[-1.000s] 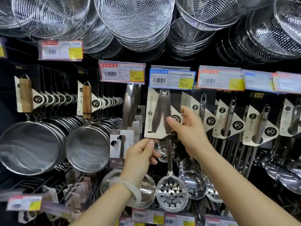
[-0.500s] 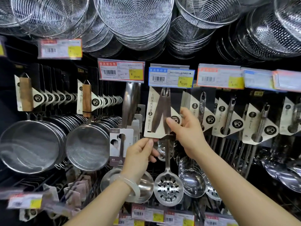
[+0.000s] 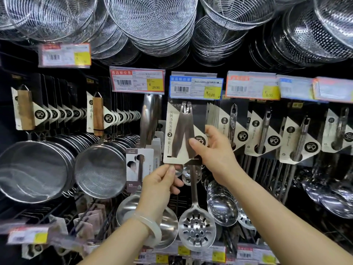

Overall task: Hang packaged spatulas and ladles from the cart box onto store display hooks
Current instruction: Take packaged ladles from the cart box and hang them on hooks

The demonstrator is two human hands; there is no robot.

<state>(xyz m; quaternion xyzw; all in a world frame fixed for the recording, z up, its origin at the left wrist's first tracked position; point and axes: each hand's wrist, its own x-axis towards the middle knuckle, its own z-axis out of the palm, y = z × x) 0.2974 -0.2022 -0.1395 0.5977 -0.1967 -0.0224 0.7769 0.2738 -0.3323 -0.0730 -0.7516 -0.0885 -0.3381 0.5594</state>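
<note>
A carded two-piece ladle and skimmer set (image 3: pixel 178 132) hangs upright just below the blue price tag (image 3: pixel 196 87). Its slotted skimmer bowl (image 3: pixel 196 227) dangles below the card. My right hand (image 3: pixel 214 150) grips the card's right edge, thumb across the front. My left hand (image 3: pixel 162 180) pinches the card's lower left corner from beneath. The hook itself is hidden behind the tag and the card.
More carded ladles (image 3: pixel 265 134) hang in rows to the right. Fine-mesh strainers (image 3: pixel 99 167) with wooden handles fill the left hooks. Wire skimmer baskets (image 3: pixel 152 22) hang overhead. A large ladle (image 3: pixel 147 217) on a white card hangs beside my left hand.
Both hands have lifted the carded set slightly, bringing its top up under the blue price tag. My grips are unchanged.
</note>
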